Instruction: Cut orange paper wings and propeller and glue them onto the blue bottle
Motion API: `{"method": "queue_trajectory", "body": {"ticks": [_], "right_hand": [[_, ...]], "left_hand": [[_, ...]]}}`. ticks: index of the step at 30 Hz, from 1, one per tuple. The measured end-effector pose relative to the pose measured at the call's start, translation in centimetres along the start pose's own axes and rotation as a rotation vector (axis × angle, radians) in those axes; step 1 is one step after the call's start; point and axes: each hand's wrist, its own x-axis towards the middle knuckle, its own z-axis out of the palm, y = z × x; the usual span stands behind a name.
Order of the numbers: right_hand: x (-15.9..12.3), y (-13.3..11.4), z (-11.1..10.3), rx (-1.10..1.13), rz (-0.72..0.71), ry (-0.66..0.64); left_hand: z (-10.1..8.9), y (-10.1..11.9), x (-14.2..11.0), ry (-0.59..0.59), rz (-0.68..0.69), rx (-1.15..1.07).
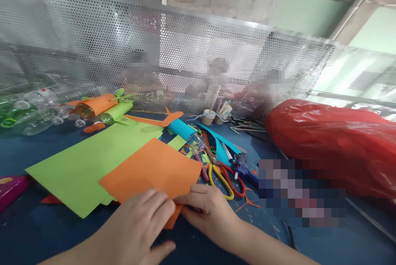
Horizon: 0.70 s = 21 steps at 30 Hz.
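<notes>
An orange paper sheet [154,168] lies on a larger green sheet [86,162] on the blue table. My left hand [139,228] rests on the orange sheet's near corner with its fingers bent and pressed on the paper. My right hand [210,211] pinches the same near edge from the right, fingertips meeting the left hand's. Both hands hold the orange sheet at its front corner.
Scissors with yellow and red handles [222,176] and a blue glue gun [244,170] lie right of the sheets. Paper-wrapped bottles [102,108], a cyan one [184,129], empty plastic bottles [27,112], a red plastic bag [334,145] and a perforated metal screen [185,58] surround the work area.
</notes>
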Motion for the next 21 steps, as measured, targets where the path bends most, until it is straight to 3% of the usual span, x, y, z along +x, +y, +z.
{"method": "queue_trajectory", "body": {"ticks": [5,7,10,11,12,17,21], "right_hand": [[0.1,-0.8,-0.2,-0.118,-0.067,-0.007],[0.2,-0.6,-0.4,-0.221,-0.049,0.017],[0.4,0.0,-0.8,-0.290,-0.030,0.055],[0.4,0.2,-0.9,-0.281,-0.021,0.052],[0.5,0.4,-1.0,-0.265,-0.012,0.043],[0.7,0.7,-0.9,-0.181,0.039,-0.054],[0.8,1.1,-0.7,-0.094,0.097,-0.109]], "left_hand": [[0.5,-0.7,-1.5,0.311,0.156,0.124],[0.3,-1.5,-1.8,0.365,0.187,0.107],[0.9,-2.4,-2.8,0.291,0.229,0.115],[1.4,-2.7,-3.2,0.460,0.189,0.096],[2.0,-3.0,-3.7,0.481,0.173,0.090],[4.3,-3.9,-5.3,0.477,0.152,0.053],[3.6,-4.1,-5.4,0.415,0.125,0.028]]}}
